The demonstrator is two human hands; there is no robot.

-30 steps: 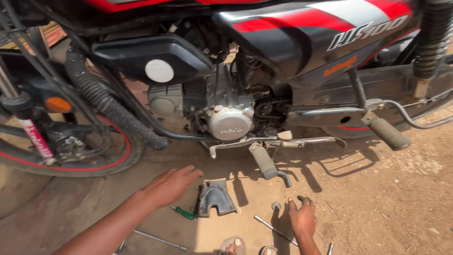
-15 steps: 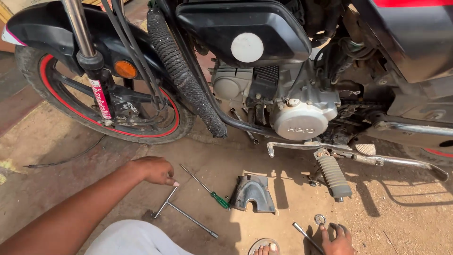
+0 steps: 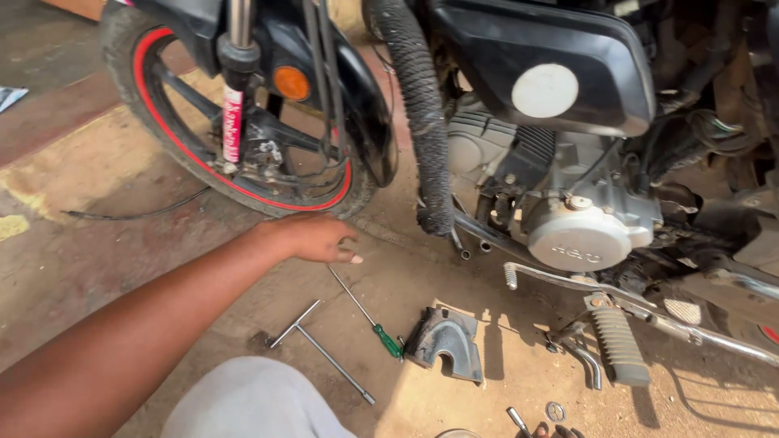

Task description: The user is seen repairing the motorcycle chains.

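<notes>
My left hand (image 3: 312,238) hangs palm-down over the dusty concrete floor (image 3: 97,243), fingers loosely curled and gripping nothing, just in front of the motorcycle's front wheel (image 3: 243,162). The nearest tool, a screwdriver with a green handle (image 3: 369,316), lies on the ground just beside and below my fingertips: its metal tip points up toward my hand while the green grip rests nearer me, close to a grey metal cover (image 3: 446,345) lying loose on the floor. A T-shaped metal wrench (image 3: 316,349) lies a little to the left of the screwdriver, apart from my hand. My knee, in pale grey cloth (image 3: 251,405), shows at the bottom edge.

Of my right hand (image 3: 556,431) only fingertips show at the bottom edge, near a small washer (image 3: 556,411) and a metal rod end (image 3: 518,419); I cannot tell whether it is open or closed.

On the machine, a red stripe rings the black wheel rim, a narrow white-and-red sticker (image 3: 232,126) runs down the fork leg, and a round orange reflector (image 3: 291,83) sits beside it. A plain white round disc (image 3: 544,91) marks the black side panel (image 3: 552,65) above the silver engine (image 3: 568,219). A ribbed black footpeg (image 3: 618,345) juts out low on the right. A scrap of printed paper (image 3: 10,96) lies at the far left edge.
</notes>
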